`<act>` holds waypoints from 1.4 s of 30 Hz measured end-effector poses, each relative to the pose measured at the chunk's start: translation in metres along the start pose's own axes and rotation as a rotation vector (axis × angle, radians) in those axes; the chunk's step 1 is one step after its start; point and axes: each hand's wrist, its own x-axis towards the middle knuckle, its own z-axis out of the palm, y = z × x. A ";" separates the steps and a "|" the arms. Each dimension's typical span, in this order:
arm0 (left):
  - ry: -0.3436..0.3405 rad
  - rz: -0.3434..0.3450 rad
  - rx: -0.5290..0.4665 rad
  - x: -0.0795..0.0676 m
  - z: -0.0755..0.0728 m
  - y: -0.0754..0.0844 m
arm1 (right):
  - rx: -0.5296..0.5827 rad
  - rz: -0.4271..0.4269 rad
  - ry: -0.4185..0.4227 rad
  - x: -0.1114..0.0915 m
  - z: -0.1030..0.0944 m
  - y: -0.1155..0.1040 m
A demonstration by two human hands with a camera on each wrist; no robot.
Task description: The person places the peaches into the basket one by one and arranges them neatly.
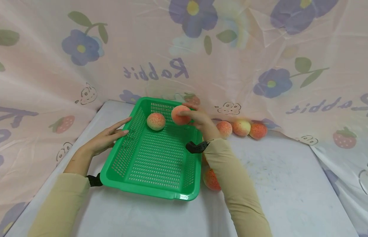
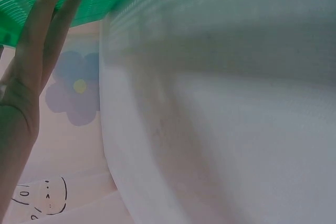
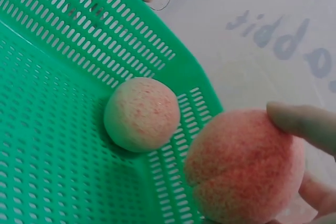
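A peach is gripped by my right hand over the far right part of a green plastic basket. In the right wrist view, fingers and thumb are around the held peach, close to the basket wall. Another peach lies inside the basket near its far left corner. My left hand rests against the basket's left side, fingers extended at the rim. From the left wrist, that hand is seen with straight fingers touching the slotted outer wall.
Right of the basket, a peach sits partly behind my right forearm, with another mostly hidden above it. Three more peaches stand in a row by the back curtain. A white table bears everything.
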 end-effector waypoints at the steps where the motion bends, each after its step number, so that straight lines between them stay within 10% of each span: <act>1: 0.000 0.001 -0.003 0.000 0.000 0.000 | 0.012 0.006 0.011 0.002 0.002 0.001; 12: 0.000 0.014 -0.005 -0.002 0.001 0.004 | 0.081 0.092 0.131 0.015 0.026 0.011; 42: 0.005 -0.012 0.000 0.001 0.001 -0.001 | 0.056 0.268 0.141 0.029 0.041 0.027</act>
